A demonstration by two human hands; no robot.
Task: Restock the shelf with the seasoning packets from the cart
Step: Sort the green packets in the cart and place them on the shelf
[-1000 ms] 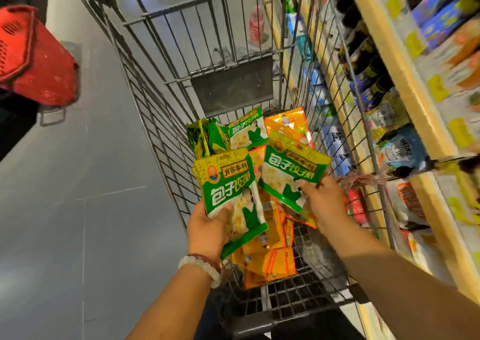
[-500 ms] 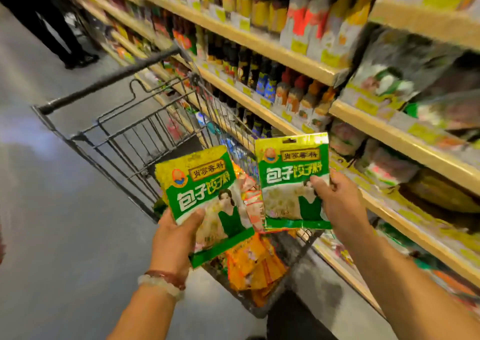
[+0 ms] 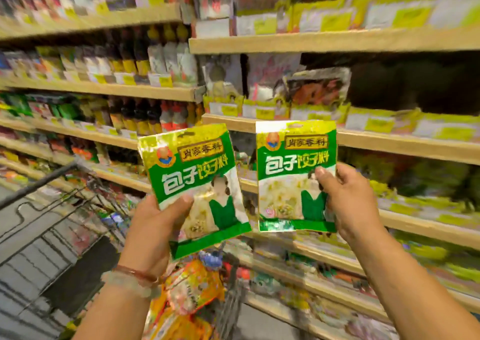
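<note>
At the lower left, below my arms, the cart (image 3: pixel 52 209) sits against the aisle with more orange and yellow packets (image 3: pixel 192 287) heaped in its near end. My left hand (image 3: pixel 153 225) grips one green seasoning packet (image 3: pixel 194 183) by its lower left corner, thumb across the front, and the packet leans to the right. Just beside it, not touching, my right hand (image 3: pixel 350 199) pinches a second green packet (image 3: pixel 293 176) by its right edge and holds it upright. Both packets are raised in front of the middle shelf (image 3: pixel 389 145), whose front edge carries yellow price tags; a dark gap (image 3: pixel 415 85) shows above it toward the right.

Everything around is blurred, so I cannot read which slot suits these packets, and I could well put them among the wrong goods. Each packet hangs from a thin edge grip, so I judge that one might slip or fold if I push it in between crowded packs.
</note>
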